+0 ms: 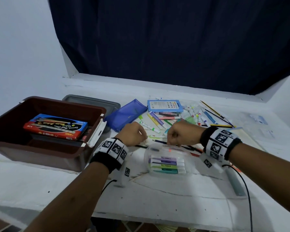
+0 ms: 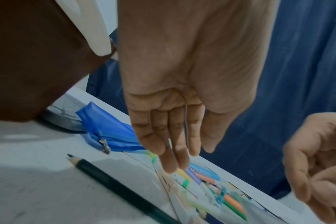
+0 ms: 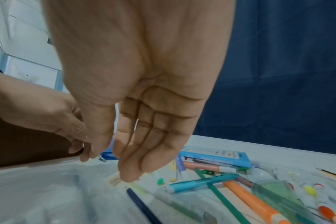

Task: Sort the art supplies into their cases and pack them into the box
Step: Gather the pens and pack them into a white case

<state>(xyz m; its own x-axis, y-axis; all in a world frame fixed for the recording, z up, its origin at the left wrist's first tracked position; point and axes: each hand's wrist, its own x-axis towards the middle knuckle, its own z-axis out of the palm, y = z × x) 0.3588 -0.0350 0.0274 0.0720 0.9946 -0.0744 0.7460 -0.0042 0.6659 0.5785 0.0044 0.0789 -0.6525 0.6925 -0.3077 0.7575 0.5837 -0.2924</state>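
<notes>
A clear plastic case (image 1: 167, 162) holding several pastel highlighters lies at the table's front centre. Both hands hover over its far edge. My left hand (image 1: 134, 133) points its straight fingers (image 2: 175, 128) down at the table, and I see nothing gripped in it. My right hand (image 1: 181, 133) also points down, its fingertips (image 3: 132, 172) just above the case and some pale sticks, thumb close beside them. A dark pencil (image 1: 159, 141) lies between the hands. The brown box (image 1: 10, 111) at left holds a red and blue pencil pack (image 1: 57, 126).
A blue zip pouch (image 1: 126, 113), a light blue tin (image 1: 164, 106) and loose markers and pencils (image 1: 197, 116) cover the table behind the hands. A grey lid (image 1: 90, 101) lies behind the box. A grey bar (image 1: 234, 183) and a black cable lie at right.
</notes>
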